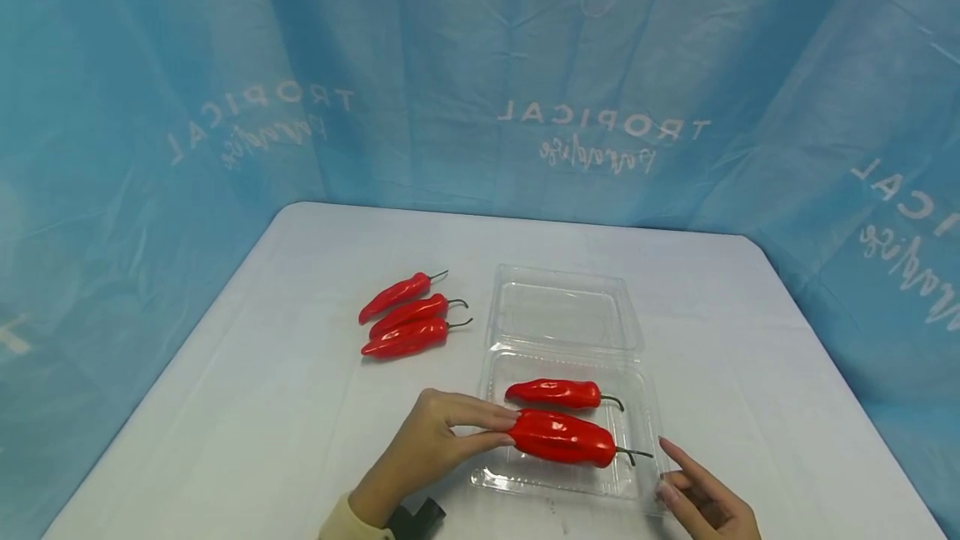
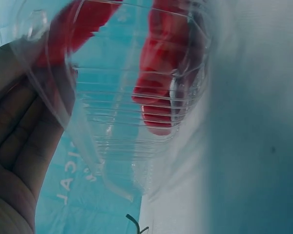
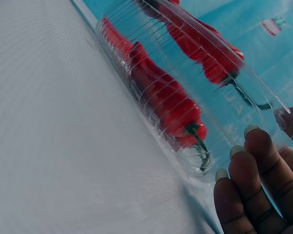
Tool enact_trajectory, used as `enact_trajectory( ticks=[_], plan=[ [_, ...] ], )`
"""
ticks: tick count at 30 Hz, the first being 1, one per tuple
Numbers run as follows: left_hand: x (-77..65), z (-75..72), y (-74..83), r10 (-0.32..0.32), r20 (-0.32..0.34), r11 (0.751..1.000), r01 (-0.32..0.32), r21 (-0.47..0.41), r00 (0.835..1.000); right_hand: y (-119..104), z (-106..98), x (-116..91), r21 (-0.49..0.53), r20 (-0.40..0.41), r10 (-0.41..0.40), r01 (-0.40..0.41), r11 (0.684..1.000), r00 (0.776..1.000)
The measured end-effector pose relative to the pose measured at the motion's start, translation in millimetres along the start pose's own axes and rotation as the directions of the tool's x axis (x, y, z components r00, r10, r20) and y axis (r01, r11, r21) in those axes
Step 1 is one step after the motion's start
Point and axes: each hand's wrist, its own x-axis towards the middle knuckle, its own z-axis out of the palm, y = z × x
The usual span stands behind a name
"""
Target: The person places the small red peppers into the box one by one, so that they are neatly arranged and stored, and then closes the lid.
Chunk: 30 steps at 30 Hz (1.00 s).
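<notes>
My left hand [image 1: 450, 432] pinches a red chili pepper [image 1: 562, 432] by its tip, thumb on one side and fingers on the other. In the right wrist view this held pepper [image 3: 219, 63] hangs high in the clear plastic clamshell container [image 1: 498, 480], above another red pepper [image 3: 166, 102] lying inside. From the head, two stems show at its right end. Behind it, a further red pepper [image 1: 558, 394] lies in the container. My right hand [image 1: 708, 498] grips the container's right rim at the near corner, thumb over the edge, fingertips [image 3: 252, 131] against the outer wall.
Several red peppers [image 1: 408, 338] lie side by side on the white table [image 1: 262, 373], left of the container, stems to the right. The container's lid [image 1: 558, 311] lies folded back, away from me. Blue printed curtains [image 1: 465, 65] enclose the table's back and sides.
</notes>
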Motion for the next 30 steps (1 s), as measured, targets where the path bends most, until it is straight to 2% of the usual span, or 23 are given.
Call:
enact_trajectory(
  ticks=[9, 16, 23, 30],
  plan=[
    [-0.7, 3.0, -2.4, 0.033, 0.034, 0.996, -0.036, 0.081, 0.999, 0, 0, 0, 0.013, -0.001, -0.008, 0.008, 1.000, 1.000],
    [1.2, 6.4, -0.3, 0.069, 0.097, 0.983, -0.084, 0.162, 0.993, 0, 1, 0, 0.012, -0.005, -0.006, 0.006, 1.000, 1.000],
    [3.2, 10.5, 6.0, 0.109, 0.132, 0.945, -0.143, 0.293, 0.985, 0, 1, 0, 0.014, 0.005, -0.008, 0.008, 1.000, 1.000],
    [3.4, 13.9, 12.2, 0.121, 0.163, 0.893, -0.179, 0.412, 0.979, -1, 1, 0, 0.004, 0.002, -0.029, 0.029, 1.000, 1.000]
  ],
)
